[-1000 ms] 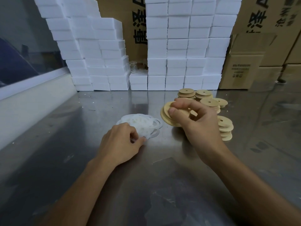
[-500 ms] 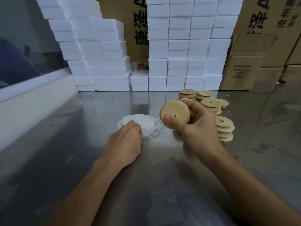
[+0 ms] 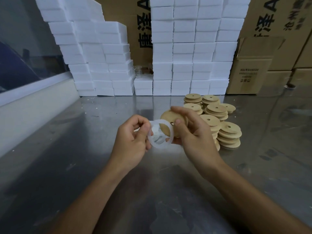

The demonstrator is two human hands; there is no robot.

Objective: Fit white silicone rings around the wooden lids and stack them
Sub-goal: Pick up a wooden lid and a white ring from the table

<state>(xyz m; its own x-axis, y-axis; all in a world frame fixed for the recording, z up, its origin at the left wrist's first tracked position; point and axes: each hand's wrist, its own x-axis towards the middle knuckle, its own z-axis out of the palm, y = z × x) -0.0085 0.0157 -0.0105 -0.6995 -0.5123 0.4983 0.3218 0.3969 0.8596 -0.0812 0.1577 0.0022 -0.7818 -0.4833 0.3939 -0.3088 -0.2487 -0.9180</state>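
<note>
My left hand (image 3: pixel 133 141) pinches a white silicone ring (image 3: pixel 170 139) by its left edge and holds it up above the steel table (image 3: pixel 67 166). My right hand (image 3: pixel 192 132) grips a round wooden lid (image 3: pixel 168 118) on edge just behind the ring. The ring overlaps the lid's lower left face. More white rings show faintly through the ring's opening on the table below. Several short stacks of wooden lids (image 3: pixel 219 112) stand to the right of my right hand.
White foam boxes (image 3: pixel 185 48) are piled in tall columns along the back of the table. Brown cartons (image 3: pixel 249 68) stand at the back right. A pale ledge (image 3: pixel 33 105) runs along the left edge of the table.
My left hand has lifted a ring off the pile and brought it to the lid. My right hand has moved the lid down and left to meet it.
</note>
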